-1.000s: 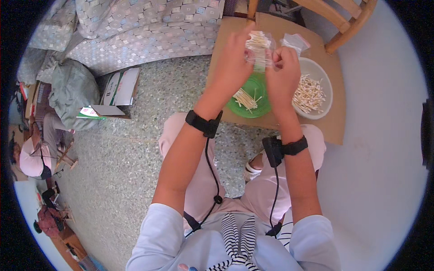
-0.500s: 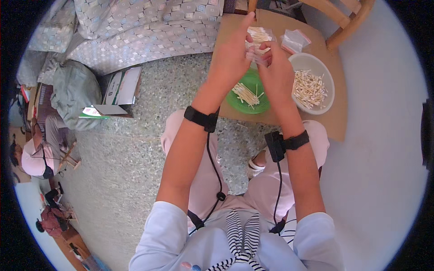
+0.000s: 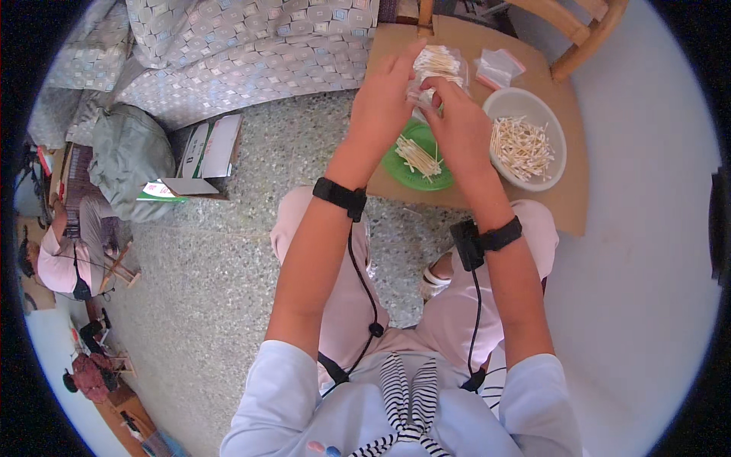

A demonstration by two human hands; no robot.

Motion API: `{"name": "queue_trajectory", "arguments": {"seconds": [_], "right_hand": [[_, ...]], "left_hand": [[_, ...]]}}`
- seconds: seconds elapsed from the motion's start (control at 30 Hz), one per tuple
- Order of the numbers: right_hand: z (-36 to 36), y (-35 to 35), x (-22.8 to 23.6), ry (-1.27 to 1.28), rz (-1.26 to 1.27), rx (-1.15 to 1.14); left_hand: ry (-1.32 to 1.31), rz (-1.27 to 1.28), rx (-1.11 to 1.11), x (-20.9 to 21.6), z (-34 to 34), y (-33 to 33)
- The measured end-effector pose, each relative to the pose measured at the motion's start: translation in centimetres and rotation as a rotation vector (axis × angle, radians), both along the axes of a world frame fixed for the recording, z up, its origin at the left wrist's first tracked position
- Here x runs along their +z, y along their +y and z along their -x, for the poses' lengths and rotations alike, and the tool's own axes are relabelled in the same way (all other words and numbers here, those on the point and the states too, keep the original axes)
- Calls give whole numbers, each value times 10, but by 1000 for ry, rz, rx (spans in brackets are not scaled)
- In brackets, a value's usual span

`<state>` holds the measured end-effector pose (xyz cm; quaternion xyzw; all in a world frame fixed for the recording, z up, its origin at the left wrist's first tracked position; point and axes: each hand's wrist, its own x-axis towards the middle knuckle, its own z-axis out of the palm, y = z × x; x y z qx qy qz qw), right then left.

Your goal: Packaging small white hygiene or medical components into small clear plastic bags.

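A clear plastic bag (image 3: 421, 93) is between my two hands, above the far side of a small cardboard-topped table. My left hand (image 3: 378, 103) grips its left side, fingers partly hidden behind the hand. With bent fingers, my right hand (image 3: 463, 122) pinches the bag's right edge. Just beyond my fingertips are cotton swabs (image 3: 439, 62) in clear plastic; I cannot tell whether they are inside the held bag or lie behind it. Below the hands, a green basket (image 3: 402, 174) holds a small bunch of swabs. A white bowl (image 3: 562, 145) full of loose swabs stands beside my right hand.
Flat clear bags (image 3: 499, 68) with red edges lie behind the bowl on the cardboard (image 3: 567, 206). A wooden chair (image 3: 567, 34) stands at the far right. Left are a patterned cloth (image 3: 251, 68), an opened carton (image 3: 205, 152) and a grey-green bag (image 3: 129, 160). Other people sit far left.
Both hands have lowered slightly, and my right hand has shifted a little left. More of the swabs beyond my fingers now shows. The basket and bowl stay in place.
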<state>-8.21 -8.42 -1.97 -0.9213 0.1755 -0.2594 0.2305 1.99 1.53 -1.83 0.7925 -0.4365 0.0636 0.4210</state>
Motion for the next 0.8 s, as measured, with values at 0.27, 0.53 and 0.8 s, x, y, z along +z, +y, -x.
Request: {"name": "queue_trajectory", "arguments": {"seconds": [0.27,0.53,0.8], "right_hand": [[-5,-12,4,-158,-222,-165],[-4,-4,-1,-164,86,-106],[-7,-8,0,-223,239,-86]], "left_hand": [[275,48,-152,-10,1,-6],[274,84,91,-12,7,-5],[-310,-125,109,-5,19,-7]]}}
